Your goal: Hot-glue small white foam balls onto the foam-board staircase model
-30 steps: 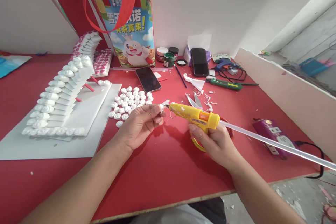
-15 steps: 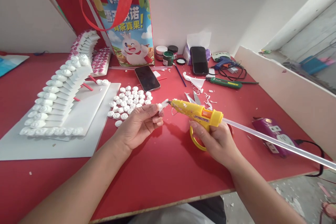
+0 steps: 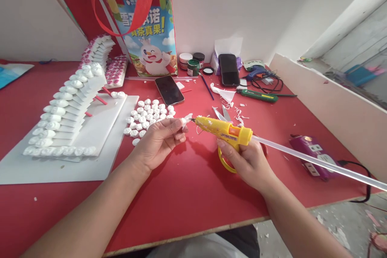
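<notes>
Between thumb and fingers, my left hand (image 3: 165,139) pinches a small white rolled piece (image 3: 186,120), with a loose strip sticking out to the right. My right hand (image 3: 249,159) grips a yellow hot glue gun (image 3: 222,130), its nozzle at the loose end of the strip; I cannot tell if they touch. A long clear glue stick (image 3: 302,157) runs out of the gun's back. Many small white rolled rosettes (image 3: 148,115) lie behind my left hand. On the left, a stepped white model (image 3: 68,109) edged with such rosettes stands on a white board (image 3: 121,129).
Scissors (image 3: 222,113) lie open behind the glue gun, among white scraps. Two phones (image 3: 169,90), paint jars (image 3: 193,67), a brush (image 3: 207,86) and a green-handled tool (image 3: 260,95) sit farther back. A printed bag (image 3: 148,28) stands behind; a purple power strip (image 3: 313,157) lies right.
My right hand and the glue gun have shifted slightly left and down. The white piece in my left hand has moved a little left with its strip.
</notes>
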A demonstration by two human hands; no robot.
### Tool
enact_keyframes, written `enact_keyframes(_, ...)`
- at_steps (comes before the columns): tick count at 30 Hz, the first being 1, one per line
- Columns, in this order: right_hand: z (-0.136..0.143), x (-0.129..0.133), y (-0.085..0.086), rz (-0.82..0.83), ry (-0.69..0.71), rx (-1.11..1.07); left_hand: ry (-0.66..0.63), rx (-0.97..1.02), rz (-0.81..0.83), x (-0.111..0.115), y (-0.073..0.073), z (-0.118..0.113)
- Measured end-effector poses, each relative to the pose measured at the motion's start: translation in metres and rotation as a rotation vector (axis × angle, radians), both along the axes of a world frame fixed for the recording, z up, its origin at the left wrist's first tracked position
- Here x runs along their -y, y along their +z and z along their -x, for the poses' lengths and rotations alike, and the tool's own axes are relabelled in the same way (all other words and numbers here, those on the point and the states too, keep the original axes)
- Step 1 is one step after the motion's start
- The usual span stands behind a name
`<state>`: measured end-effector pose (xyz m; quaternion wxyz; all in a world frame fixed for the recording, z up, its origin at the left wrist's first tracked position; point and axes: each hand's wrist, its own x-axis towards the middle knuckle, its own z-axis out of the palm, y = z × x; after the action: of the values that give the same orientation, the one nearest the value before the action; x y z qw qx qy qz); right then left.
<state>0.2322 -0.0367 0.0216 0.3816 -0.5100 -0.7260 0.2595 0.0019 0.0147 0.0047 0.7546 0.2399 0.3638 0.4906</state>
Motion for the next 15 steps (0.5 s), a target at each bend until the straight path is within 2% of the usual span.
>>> enact_keyframes(15, 0.0001, 0.0006, -0.0027, 0.029, -0.012, -0.047, -0.017, -0.026, -0.022, -0.0006, -0.0022, 0.0016)
